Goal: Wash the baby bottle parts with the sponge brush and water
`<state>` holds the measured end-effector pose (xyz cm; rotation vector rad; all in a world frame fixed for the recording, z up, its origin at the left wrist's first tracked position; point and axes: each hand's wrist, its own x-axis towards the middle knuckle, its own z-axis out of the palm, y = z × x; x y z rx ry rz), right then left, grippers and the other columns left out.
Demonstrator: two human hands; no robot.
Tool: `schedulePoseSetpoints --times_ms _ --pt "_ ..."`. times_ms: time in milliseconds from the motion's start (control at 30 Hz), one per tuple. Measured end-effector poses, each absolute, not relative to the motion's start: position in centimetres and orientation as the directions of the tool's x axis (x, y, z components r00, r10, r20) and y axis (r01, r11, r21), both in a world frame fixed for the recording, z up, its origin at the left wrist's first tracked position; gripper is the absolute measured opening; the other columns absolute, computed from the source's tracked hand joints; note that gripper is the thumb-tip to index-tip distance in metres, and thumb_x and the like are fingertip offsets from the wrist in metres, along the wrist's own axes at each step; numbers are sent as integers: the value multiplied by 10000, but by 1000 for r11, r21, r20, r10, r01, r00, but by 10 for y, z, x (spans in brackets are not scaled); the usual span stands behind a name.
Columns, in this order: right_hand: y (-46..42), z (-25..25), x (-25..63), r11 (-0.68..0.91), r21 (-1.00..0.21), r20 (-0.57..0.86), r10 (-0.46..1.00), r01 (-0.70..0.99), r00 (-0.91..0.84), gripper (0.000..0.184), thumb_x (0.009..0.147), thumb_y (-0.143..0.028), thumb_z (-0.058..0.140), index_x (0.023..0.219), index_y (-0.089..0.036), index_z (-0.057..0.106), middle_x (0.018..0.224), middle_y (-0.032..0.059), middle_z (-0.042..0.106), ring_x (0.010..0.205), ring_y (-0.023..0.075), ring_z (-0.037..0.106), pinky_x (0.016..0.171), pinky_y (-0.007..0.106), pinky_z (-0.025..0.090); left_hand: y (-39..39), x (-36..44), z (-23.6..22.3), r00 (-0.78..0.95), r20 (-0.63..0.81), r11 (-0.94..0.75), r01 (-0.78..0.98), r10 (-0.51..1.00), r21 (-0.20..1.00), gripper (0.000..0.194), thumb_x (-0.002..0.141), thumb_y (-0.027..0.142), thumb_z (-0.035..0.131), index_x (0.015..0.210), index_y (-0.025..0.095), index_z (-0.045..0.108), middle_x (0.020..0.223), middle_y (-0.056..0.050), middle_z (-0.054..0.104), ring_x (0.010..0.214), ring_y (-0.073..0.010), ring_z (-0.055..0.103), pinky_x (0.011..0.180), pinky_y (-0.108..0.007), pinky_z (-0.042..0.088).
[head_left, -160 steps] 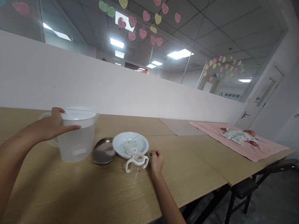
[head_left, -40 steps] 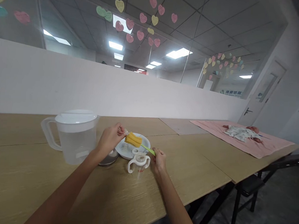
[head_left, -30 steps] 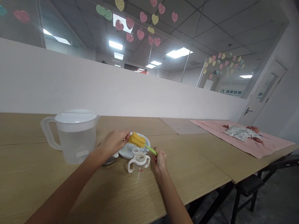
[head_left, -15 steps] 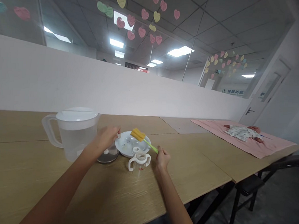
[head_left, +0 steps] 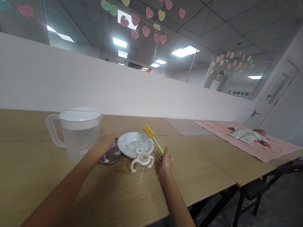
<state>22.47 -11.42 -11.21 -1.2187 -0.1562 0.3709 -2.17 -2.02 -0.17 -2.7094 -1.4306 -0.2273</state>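
My right hand (head_left: 166, 161) is closed round the green handle of a bottle brush (head_left: 149, 131). The brush's yellow sponge head points up and left, just above the right rim of a white bowl (head_left: 123, 151). Over the far left edge of a round metal dish (head_left: 110, 158) is my left hand (head_left: 103, 145); its fingertips are blurred and partly hidden. Small pale pieces lie on the dish. The bowl holds clear items I cannot make out. Before it stands a clear baby bottle (head_left: 142, 163) with two white handles and an uncovered mouth; a small white ring (head_left: 138, 151) is behind it.
A lidded clear pitcher (head_left: 79, 140) stands at the left, beside my left forearm. Far right, a doll (head_left: 247, 134) in a patterned outfit lies on a pink cloth (head_left: 218, 134). A black chair (head_left: 254, 188) is by the table's right edge. A white wall runs behind.
My left hand has moved left and slightly down from the bowl's rim to above the metal dish. The brush has swung up and right, away from over the bowl, still in my right hand.
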Motion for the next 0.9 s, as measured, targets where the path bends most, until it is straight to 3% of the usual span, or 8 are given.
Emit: schedulePoseSetpoints --times_ms 233,433,633,767,900 --pt "-112 -114 226 336 -923 -53 369 -186 928 497 624 -591 675 525 -222 356 389 -104 320 355 61 307 348 213 274 -17 -20 -3 538 77 -541 841 839 19 265 780 147 481 1026 147 580 970 -158 682 829 -245 655 656 -285 462" --pt "-115 -112 226 301 -945 197 221 125 955 480 652 -631 628 600 -164 530 463 -55 450 407 83 397 421 231 323 -29 -4 1 632 124 -640 768 765 33 275 840 198 438 1058 163 601 1018 -155 678 923 -260 640 771 -335 461" --pt "-124 -101 219 250 -879 427 39 405 903 437 672 -574 640 685 -139 605 695 45 610 668 146 540 644 263 434 -47 22 -14 729 192 -750 658 657 65 295 906 281 382 1040 162 616 1024 -143 672 982 -245 616 862 -341 426" --pt "-126 -98 211 290 -856 481 149 427 864 407 691 -533 632 673 -127 648 698 72 653 681 164 562 671 278 439 -49 28 -27 809 190 -831 540 556 131 355 931 314 318 985 179 642 986 -114 684 929 -229 630 819 -320 442" --pt "-123 -98 209 359 -876 423 250 323 871 390 664 -502 660 655 -112 664 665 74 660 637 164 570 646 282 443 -45 28 -34 815 245 -850 497 526 174 369 931 320 320 1067 186 636 1059 -113 673 1001 -240 606 865 -336 433"
